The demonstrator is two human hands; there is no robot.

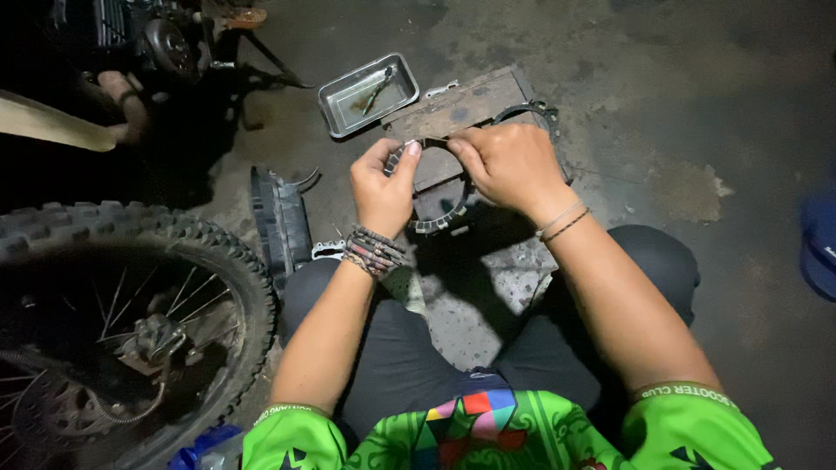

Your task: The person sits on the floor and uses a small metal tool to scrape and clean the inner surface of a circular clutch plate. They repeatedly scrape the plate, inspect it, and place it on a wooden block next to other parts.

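Both my hands hold a toothed ring-shaped clutch plate (pixel 433 224) upright in front of me. My left hand (pixel 381 187) pinches its upper left rim, thumb and fingers closed on it. My right hand (pixel 509 165) grips the upper right rim. The plate's lower arc shows below my hands, its top is hidden by my fingers. Under it lies a flat wooden board (pixel 461 104) on the concrete floor, with another ring-shaped part (pixel 533 110) at the board's right end.
A small metal tray (pixel 344 104) with a tool in it sits beyond the board. A knobby motorcycle wheel (pixel 148 252) stands at my left, a black plastic cover (pixel 280 218) beside it. Another person's hand (pixel 122 100) is at far left near an engine.
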